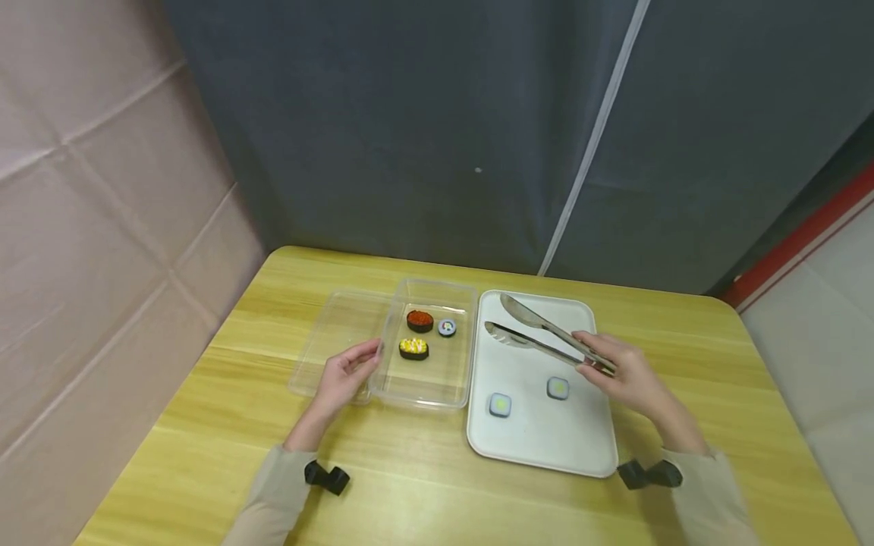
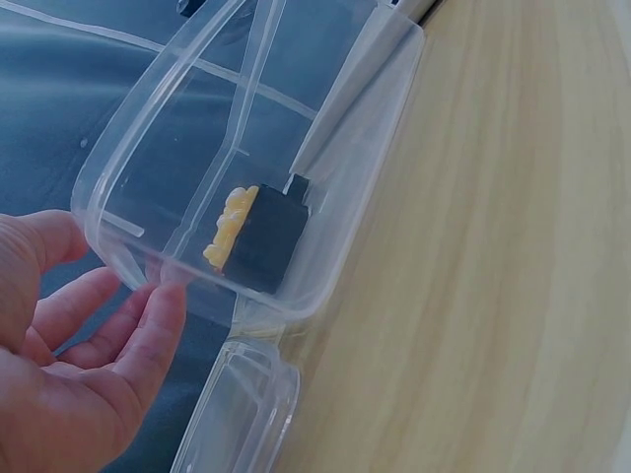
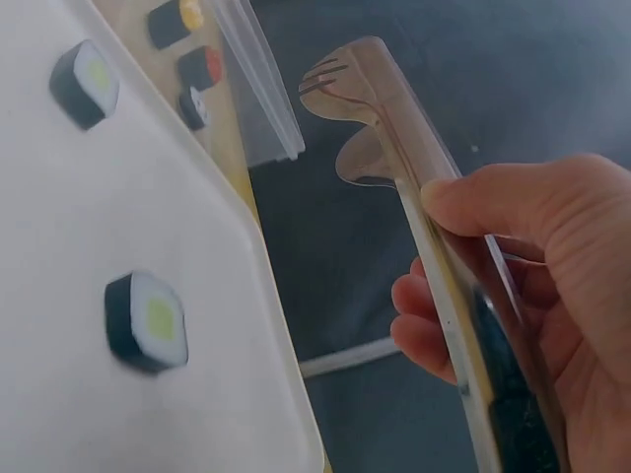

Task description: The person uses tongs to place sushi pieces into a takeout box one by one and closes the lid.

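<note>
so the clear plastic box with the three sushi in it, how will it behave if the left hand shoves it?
The clear box looks thin-walled, so probably light and a bit flexible. On the smooth wooden table it would likely slide rather than tip, being low and wide. The left hand touches its near left corner, so an off-centre push may turn it.

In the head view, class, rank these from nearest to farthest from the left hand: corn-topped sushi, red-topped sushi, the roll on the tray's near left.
1. corn-topped sushi, in the clear container, closest to the left hand.
2. red-topped sushi, behind it.
3. roll, on the white tray, rightward.
</note>
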